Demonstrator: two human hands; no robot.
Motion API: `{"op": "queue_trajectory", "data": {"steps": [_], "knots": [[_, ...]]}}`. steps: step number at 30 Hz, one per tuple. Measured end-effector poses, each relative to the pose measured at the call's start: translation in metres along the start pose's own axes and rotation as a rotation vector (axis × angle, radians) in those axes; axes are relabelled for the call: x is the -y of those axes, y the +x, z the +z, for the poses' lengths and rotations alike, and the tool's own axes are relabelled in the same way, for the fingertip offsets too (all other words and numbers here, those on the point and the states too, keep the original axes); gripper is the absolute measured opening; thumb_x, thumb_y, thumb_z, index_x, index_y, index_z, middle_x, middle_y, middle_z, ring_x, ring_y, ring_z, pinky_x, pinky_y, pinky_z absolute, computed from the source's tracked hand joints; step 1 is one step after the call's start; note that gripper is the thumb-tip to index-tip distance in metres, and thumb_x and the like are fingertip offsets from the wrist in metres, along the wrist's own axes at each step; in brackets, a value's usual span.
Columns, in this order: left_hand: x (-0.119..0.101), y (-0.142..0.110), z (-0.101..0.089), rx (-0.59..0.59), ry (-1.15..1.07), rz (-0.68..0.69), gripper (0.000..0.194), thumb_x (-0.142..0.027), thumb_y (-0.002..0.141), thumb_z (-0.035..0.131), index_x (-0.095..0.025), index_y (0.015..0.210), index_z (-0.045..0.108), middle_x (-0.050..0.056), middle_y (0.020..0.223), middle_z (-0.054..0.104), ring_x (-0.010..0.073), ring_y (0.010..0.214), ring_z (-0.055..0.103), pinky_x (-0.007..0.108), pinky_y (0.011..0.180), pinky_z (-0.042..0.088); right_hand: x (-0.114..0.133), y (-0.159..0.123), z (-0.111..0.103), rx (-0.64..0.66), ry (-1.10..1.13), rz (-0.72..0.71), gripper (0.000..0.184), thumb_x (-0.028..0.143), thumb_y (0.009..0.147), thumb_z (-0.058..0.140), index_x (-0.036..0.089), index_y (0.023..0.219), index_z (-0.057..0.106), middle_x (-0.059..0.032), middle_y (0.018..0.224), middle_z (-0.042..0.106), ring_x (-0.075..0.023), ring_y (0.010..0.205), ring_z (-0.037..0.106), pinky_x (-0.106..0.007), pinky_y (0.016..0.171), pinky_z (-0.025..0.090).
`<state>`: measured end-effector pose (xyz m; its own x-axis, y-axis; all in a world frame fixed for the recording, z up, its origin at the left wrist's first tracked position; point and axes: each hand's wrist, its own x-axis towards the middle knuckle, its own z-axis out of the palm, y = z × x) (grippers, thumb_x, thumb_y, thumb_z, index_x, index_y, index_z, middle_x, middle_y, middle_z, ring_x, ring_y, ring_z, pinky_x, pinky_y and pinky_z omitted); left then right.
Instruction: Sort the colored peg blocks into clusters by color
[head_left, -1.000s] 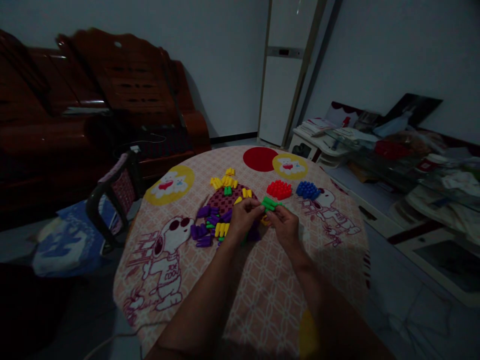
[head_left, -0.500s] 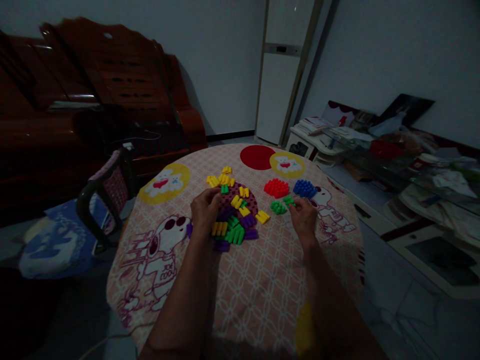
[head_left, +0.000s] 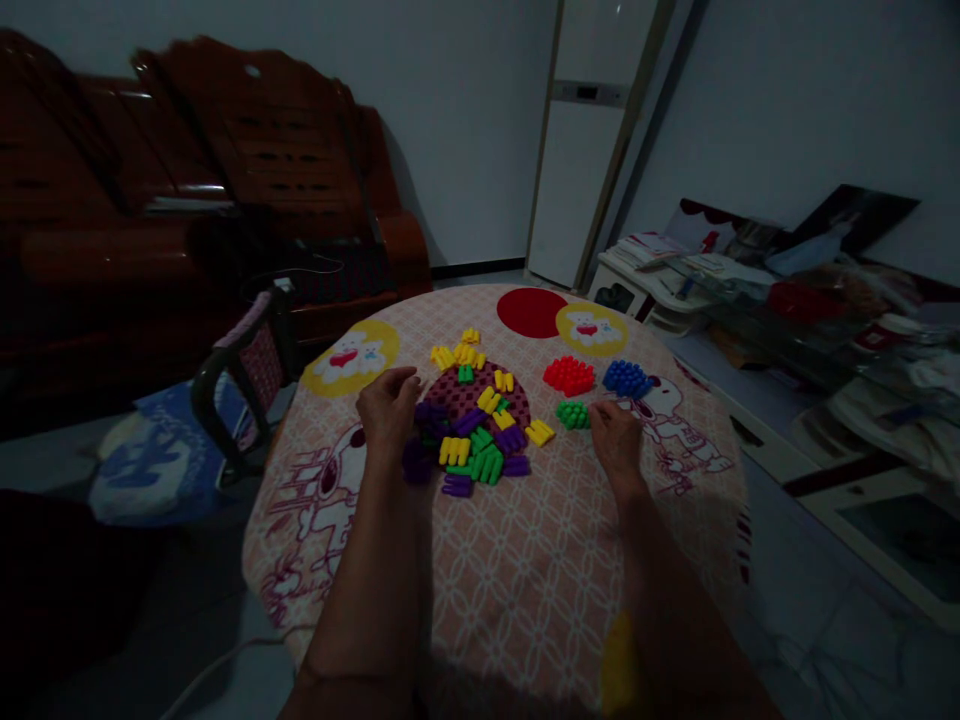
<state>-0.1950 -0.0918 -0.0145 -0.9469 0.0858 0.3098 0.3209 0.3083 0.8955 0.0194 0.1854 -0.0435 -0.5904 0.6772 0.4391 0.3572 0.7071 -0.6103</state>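
My left hand [head_left: 388,405] hovers at the left side of a loose pile of toy building blocks, fingers curved and apart with nothing seen in them. Nearest to it are dark purple blocks [head_left: 431,415]; yellow blocks [head_left: 454,451] and green blocks [head_left: 486,463] lie among them. My right hand [head_left: 616,435] is at the right end of a green block cluster [head_left: 573,415], its fingertips closed against the end block. Behind that cluster sit a red block cluster [head_left: 568,376] and a blue block cluster [head_left: 628,379], both tightly grouped.
The round table [head_left: 495,580] wears a pink patterned cloth. A chair [head_left: 244,385] stands at its left, and a wooden bench [head_left: 285,160] behind. To the right is a low cabinet [head_left: 795,440] with papers and bags on it.
The green block in my right hand has come up against the green cluster. My left hand has drawn back left from the pile. The view has shifted slightly left.
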Motion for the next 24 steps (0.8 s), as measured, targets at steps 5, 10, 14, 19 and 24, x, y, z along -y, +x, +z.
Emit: {"op": "queue_trajectory", "data": {"steps": [5, 10, 14, 19, 24], "knots": [[0.01, 0.007, -0.022, -0.071, 0.266, -0.014, 0.025, -0.033, 0.078, 0.061, -0.018, 0.092, 0.075, 0.009, 0.087, 0.076, 0.0249, 0.085, 0.072, 0.037, 0.085, 0.055, -0.004, -0.003, -0.001, 0.017, -0.043, -0.051, 0.033, 0.041, 0.092, 0.048, 0.02, 0.08, 0.071, -0.0094, 0.08, 0.073, -0.0213, 0.07, 0.06, -0.032, 0.069, 0.04], [0.017, 0.008, -0.033, 0.019, 0.375, -0.023, 0.022, -0.032, 0.073, 0.065, -0.019, 0.086, 0.077, 0.011, 0.085, 0.077, 0.0289, 0.083, 0.072, 0.041, 0.082, 0.055, -0.005, -0.003, -0.001, 0.001, -0.061, -0.046, 0.036, 0.043, 0.093, 0.047, 0.019, 0.079, 0.07, -0.0093, 0.076, 0.071, -0.0202, 0.067, 0.057, -0.031, 0.066, 0.036], [0.005, 0.004, -0.027, 0.308, 0.181, 0.078, 0.033, -0.036, 0.071, 0.068, -0.019, 0.097, 0.079, 0.009, 0.095, 0.078, 0.025, 0.08, 0.072, 0.035, 0.074, 0.057, -0.002, -0.004, -0.006, -0.063, -0.068, -0.043, 0.038, 0.043, 0.095, 0.045, 0.019, 0.074, 0.067, -0.0056, 0.065, 0.064, -0.0177, 0.06, 0.052, -0.03, 0.062, 0.032], [-0.029, -0.012, 0.0, 0.752, 0.184, 0.263, 0.023, -0.026, 0.075, 0.068, -0.025, 0.094, 0.081, 0.002, 0.094, 0.079, 0.0212, 0.086, 0.071, 0.031, 0.082, 0.056, 0.002, -0.007, -0.008, -0.118, -0.044, -0.054, 0.037, 0.042, 0.094, 0.045, 0.018, 0.079, 0.07, -0.0059, 0.068, 0.066, -0.0178, 0.062, 0.053, -0.03, 0.062, 0.034], [-0.045, -0.027, 0.027, 0.876, 0.623, 0.428, 0.039, -0.008, 0.071, 0.067, -0.024, 0.104, 0.08, 0.006, 0.11, 0.076, 0.0268, 0.11, 0.065, 0.038, 0.102, 0.047, 0.003, -0.007, -0.007, -0.15, 0.025, -0.029, 0.036, 0.042, 0.092, 0.047, 0.017, 0.088, 0.073, -0.0091, 0.078, 0.073, -0.0204, 0.069, 0.062, -0.03, 0.067, 0.041]]}}
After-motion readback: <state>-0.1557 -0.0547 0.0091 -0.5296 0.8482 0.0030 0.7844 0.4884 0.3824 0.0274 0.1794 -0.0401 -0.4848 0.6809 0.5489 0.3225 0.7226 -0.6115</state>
